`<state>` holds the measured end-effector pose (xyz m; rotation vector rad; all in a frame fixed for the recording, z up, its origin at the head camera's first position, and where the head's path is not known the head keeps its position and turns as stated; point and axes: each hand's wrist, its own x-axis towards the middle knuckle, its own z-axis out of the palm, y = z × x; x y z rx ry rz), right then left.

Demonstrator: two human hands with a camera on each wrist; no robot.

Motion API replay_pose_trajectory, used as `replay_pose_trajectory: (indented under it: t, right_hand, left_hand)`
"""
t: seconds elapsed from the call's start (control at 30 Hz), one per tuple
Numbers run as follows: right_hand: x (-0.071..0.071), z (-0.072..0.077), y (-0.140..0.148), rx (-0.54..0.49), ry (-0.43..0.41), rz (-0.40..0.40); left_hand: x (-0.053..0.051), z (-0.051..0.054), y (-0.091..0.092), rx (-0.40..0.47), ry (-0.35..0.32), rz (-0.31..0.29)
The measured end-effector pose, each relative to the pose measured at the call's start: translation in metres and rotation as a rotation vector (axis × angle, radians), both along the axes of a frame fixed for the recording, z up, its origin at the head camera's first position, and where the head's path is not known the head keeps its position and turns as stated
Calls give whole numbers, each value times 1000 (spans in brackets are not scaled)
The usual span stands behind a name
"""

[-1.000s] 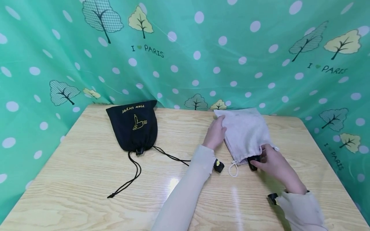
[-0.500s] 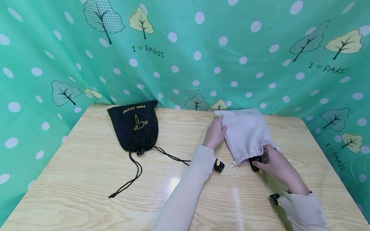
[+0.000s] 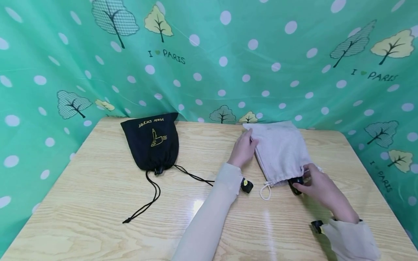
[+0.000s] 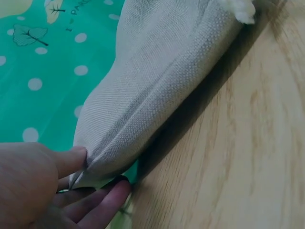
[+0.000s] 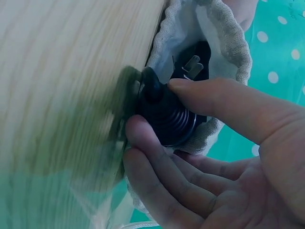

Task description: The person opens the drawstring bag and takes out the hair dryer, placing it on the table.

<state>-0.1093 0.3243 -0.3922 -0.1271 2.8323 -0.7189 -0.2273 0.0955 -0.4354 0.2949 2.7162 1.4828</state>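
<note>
A light grey drawstring bag (image 3: pixel 279 152) lies at the back right of the table, its mouth towards the front. My left hand (image 3: pixel 243 149) pinches its far left corner, with the thumb on top and fingers below in the left wrist view. At the mouth, my right hand (image 3: pixel 318 186) grips a black appliance end (image 5: pixel 164 114) with a ribbed collar and a small loop. Metal plug prongs (image 5: pixel 193 67) show just inside the opening. The bag's cloth hides the rest of the appliance.
A black drawstring bag (image 3: pixel 151 145) printed "Hair Dryer" lies at the back left, its black cords (image 3: pixel 151 195) trailing over the wooden table (image 3: pixel 98 224). A green patterned curtain (image 3: pixel 209 54) hangs behind and along both sides.
My right hand has shifted a little to the right, and the black appliance end and the bag's mouth have moved with it. My left hand stays at the bag's corner.
</note>
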Motion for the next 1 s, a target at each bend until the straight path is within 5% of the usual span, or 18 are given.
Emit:
replay_pose_trajectory:
  t: [0.47,0.7,1.0]
  right_hand:
    - [3,3,15,17,-81,-25]
    - [4,-2,9,37,-31,-28]
    - [4,-2,9,59,-15,-31]
  left_hand:
    - [0,3,-1,31,-6,7]
    - [0,2,0,18,41,-1]
    - [0,2,0,80,43,84]
